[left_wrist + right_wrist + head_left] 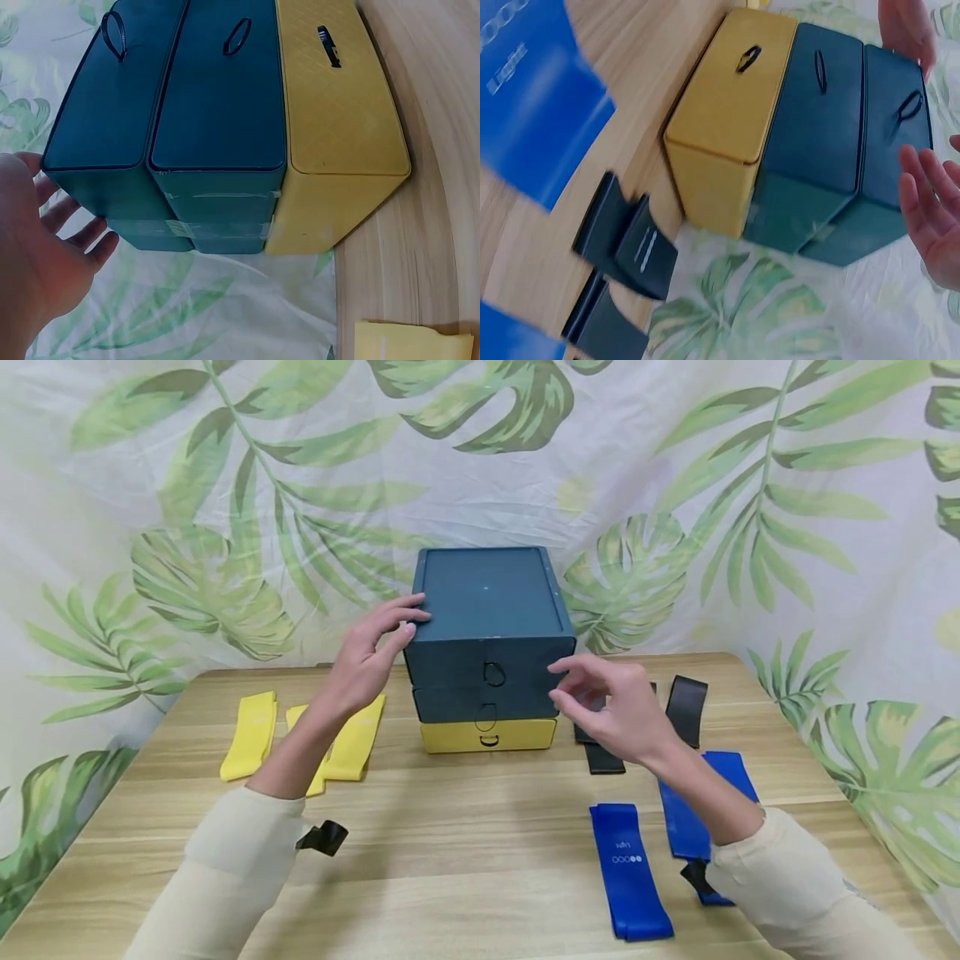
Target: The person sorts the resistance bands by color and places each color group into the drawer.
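Observation:
A stack of three drawers stands at the back middle of the table: two dark blue ones, top point(450, 662) and middle point(450, 702), over a yellow drawer point(450, 737). Each front carries a black loop pull, the top one point(494, 674) being round. My left hand point(367, 652) rests its fingertips at the upper left edge of the stack, fingers spread; the left wrist view shows this hand point(45, 255) beside the top drawer's side wall. Just off the top drawer's right front corner is my right hand point(618, 706), fingers loosely bent and holding nothing.
Yellow bands point(251, 735) lie on the left of the table point(450, 860). To the right are folded black bands point(686, 710) and blue bands point(630, 877), one printed "Light". A leaf-patterned cloth point(337, 485) hangs behind the stack. Black straps point(324, 837) dangle from both sleeves.

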The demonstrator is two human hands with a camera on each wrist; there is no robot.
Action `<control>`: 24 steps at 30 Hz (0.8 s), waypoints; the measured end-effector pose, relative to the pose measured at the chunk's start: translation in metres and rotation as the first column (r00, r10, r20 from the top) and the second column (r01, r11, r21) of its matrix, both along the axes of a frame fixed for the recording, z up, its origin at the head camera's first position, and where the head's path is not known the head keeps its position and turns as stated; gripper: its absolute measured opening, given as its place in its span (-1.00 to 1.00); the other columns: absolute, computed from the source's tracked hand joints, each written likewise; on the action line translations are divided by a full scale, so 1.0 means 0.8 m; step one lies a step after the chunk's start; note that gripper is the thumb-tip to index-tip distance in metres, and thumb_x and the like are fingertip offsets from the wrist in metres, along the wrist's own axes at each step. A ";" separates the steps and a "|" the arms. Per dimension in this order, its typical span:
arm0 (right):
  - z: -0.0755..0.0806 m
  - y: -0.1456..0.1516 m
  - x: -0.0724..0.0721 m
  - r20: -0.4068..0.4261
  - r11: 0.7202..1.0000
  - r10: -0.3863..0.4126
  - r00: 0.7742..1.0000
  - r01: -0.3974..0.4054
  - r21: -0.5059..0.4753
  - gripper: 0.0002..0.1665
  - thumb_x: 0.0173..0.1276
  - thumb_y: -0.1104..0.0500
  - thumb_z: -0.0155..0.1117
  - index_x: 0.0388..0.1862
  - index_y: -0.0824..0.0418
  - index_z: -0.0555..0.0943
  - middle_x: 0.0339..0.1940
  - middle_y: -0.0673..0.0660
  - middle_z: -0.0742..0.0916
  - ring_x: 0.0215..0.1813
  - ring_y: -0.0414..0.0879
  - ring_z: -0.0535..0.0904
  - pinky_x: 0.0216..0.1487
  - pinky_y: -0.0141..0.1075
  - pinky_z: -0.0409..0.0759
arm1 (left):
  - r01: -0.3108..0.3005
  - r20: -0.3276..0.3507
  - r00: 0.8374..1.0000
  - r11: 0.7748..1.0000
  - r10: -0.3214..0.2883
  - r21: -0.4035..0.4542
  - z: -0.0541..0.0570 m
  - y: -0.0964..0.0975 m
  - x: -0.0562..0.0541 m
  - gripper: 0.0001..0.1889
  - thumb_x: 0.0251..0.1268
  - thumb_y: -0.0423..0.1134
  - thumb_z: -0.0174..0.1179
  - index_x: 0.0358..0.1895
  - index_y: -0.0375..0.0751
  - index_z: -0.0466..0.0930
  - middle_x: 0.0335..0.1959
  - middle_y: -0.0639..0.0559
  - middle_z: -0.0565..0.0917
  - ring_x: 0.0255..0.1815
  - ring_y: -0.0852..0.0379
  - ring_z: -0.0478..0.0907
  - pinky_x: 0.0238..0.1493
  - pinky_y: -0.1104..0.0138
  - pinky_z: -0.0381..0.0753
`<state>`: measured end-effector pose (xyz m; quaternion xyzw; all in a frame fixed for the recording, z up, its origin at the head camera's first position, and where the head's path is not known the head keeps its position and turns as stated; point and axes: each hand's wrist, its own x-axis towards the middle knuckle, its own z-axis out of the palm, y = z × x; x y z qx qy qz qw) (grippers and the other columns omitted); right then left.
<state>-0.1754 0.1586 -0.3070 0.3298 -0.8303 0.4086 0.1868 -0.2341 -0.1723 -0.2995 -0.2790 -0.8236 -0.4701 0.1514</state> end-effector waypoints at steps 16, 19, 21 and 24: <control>-0.009 -0.063 -0.023 0.298 0.966 0.236 0.925 -0.190 -0.177 -0.74 0.48 0.37 0.28 0.11 0.38 0.63 -0.15 0.37 0.79 -0.28 0.01 0.80 -0.32 -0.21 0.73 | 0.000 -0.166 0.986 1.000 0.002 0.014 -0.014 0.010 -0.015 -0.69 0.61 -0.35 -0.12 0.07 -0.45 0.61 0.36 -0.31 0.49 0.45 -0.21 0.30 0.40 -0.14 0.25; -0.011 -0.070 -0.026 0.297 0.963 0.241 0.924 -0.190 -0.190 -0.82 0.51 0.36 0.25 0.03 0.37 0.65 -0.14 0.36 0.80 -0.29 -0.02 0.80 -0.32 -0.21 0.73 | -0.008 -0.161 0.987 1.000 0.010 0.013 -0.013 0.010 -0.015 -0.69 0.59 -0.36 -0.11 0.04 -0.45 0.62 0.34 -0.31 0.50 0.41 -0.22 0.32 0.30 -0.15 0.35; -0.012 -0.072 -0.028 0.294 0.963 0.237 0.926 -0.184 -0.197 -0.86 0.52 0.35 0.23 -0.03 0.37 0.65 -0.13 0.35 0.81 -0.30 -0.01 0.80 -0.33 -0.22 0.73 | -0.008 -0.139 0.990 1.000 0.010 0.015 -0.012 0.010 -0.015 -0.69 0.58 -0.36 -0.11 0.04 -0.45 0.62 0.34 -0.30 0.49 0.41 -0.21 0.32 0.27 -0.16 0.39; -0.013 -0.073 -0.029 0.301 0.964 0.229 0.926 -0.172 -0.204 -0.91 0.53 0.35 0.22 -0.09 0.35 0.65 -0.12 0.35 0.81 -0.31 -0.01 0.80 -0.34 -0.23 0.73 | 0.006 -0.090 0.996 0.999 -0.003 0.033 -0.011 0.009 -0.016 -0.69 0.58 -0.37 -0.14 0.04 -0.46 0.60 0.36 -0.27 0.47 0.45 -0.17 0.30 0.31 -0.18 0.36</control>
